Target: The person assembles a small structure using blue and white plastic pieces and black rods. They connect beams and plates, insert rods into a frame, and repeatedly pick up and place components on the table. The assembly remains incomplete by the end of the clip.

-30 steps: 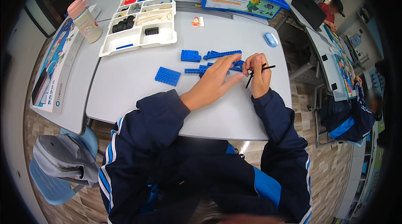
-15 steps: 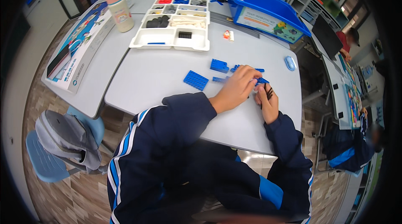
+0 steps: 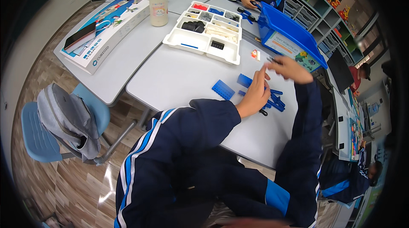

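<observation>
Over the right part of the table, my left hand (image 3: 257, 93) is raised with its fingers stretched and apart. Its fingertips meet those of my right hand (image 3: 293, 70), which is blurred by motion. A small dark piece (image 3: 275, 60) is pinched in my right fingers; its exact shape is smeared. Below the hands lie several blue building beams (image 3: 277, 102), partly covered by my left hand, and a small black piece (image 3: 263, 112). A blue studded plate (image 3: 223, 90) rests to the left, with another blue plate (image 3: 244, 79) half hidden behind my left fingers.
A white sorting tray (image 3: 172, 45) holds parts in compartments. Left of it stand a pink-lidded bottle (image 3: 159, 12) and a flat box (image 3: 111, 40) with a phone (image 3: 80, 36) on top. A blue bin (image 3: 284, 25) stands at the back right. Across the table, another person's hand (image 3: 248, 2) holds dark parts.
My right hand has moved up and away from the blue beams with the dark piece. My left hand has lifted toward it. The view has shifted, so the table sits lower and further right.
</observation>
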The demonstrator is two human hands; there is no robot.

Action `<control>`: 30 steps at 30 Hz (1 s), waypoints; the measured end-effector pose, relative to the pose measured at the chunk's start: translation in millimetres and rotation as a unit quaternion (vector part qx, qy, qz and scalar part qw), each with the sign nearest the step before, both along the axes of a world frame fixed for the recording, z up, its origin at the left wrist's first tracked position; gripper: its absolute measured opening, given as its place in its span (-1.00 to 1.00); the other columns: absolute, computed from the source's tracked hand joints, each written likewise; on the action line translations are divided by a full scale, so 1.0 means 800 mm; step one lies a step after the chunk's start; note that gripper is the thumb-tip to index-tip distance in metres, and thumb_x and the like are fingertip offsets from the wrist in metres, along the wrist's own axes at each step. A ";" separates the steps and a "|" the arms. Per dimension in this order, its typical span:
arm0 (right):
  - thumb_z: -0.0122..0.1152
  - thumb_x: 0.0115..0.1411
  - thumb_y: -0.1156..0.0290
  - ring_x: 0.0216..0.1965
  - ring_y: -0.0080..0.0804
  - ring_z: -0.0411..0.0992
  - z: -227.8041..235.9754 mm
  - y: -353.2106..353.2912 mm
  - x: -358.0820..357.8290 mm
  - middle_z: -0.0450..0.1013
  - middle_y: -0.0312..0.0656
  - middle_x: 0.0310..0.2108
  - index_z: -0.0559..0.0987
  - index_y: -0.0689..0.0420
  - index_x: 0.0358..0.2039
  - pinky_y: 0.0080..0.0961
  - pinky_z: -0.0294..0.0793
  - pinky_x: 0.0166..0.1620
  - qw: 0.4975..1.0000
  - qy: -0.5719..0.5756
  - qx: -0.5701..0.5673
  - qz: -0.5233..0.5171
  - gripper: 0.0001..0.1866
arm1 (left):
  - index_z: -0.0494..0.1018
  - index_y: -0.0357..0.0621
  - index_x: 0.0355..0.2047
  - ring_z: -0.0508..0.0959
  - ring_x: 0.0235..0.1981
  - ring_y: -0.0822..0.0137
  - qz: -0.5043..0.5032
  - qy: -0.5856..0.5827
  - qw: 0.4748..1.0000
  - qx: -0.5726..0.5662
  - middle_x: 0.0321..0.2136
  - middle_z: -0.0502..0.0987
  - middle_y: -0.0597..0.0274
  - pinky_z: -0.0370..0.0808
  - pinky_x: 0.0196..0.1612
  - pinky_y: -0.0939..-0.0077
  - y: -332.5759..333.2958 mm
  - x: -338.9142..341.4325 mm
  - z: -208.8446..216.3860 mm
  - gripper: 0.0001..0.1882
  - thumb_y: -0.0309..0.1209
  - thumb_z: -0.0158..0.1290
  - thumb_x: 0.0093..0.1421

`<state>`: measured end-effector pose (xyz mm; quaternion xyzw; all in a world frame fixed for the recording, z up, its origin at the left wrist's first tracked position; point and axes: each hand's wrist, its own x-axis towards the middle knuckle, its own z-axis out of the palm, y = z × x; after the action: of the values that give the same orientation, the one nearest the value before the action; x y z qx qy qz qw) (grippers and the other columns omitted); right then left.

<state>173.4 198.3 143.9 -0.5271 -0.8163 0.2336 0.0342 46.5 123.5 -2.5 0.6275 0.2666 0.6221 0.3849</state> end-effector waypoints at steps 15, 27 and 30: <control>0.15 0.18 0.26 -0.12 0.01 0.54 -0.108 0.345 -0.216 0.57 0.00 -0.19 0.61 0.02 -0.17 -0.12 0.52 -0.09 0.936 -0.172 0.305 0.032 -0.76 | 0.24 -0.25 0.21 0.28 0.22 -0.03 -0.066 -0.037 0.991 0.114 0.22 0.27 -0.08 0.18 0.28 0.28 0.016 0.001 -0.052 -0.44 -0.41 0.08 0.22; 0.16 0.18 0.36 -0.25 0.01 0.54 -0.089 0.309 -0.174 0.57 0.04 -0.33 0.60 0.14 -0.18 -0.21 0.50 -0.12 0.908 -0.055 0.376 0.174 -0.78 | 0.37 -0.28 0.09 0.34 0.10 -0.08 -0.051 0.102 0.982 0.153 0.10 0.38 -0.11 0.25 0.19 0.23 0.015 -0.008 -0.051 -0.49 -0.37 0.15 0.14; 0.17 0.24 0.35 -0.30 -0.12 0.53 -0.053 0.246 -0.142 0.55 0.01 -0.37 0.56 0.19 -0.13 -0.31 0.48 -0.18 0.952 -0.055 0.243 0.178 -0.75 | 0.47 -0.29 -0.07 0.37 0.02 -0.09 0.087 0.286 0.917 0.264 0.03 0.42 -0.12 0.32 0.06 0.20 0.024 -0.008 -0.035 -0.55 -0.30 0.21 0.06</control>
<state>60.0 395.3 101.1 -0.3610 -0.9297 0.0015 0.0737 39.9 142.3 -30.2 0.8317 0.2451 0.4949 0.0574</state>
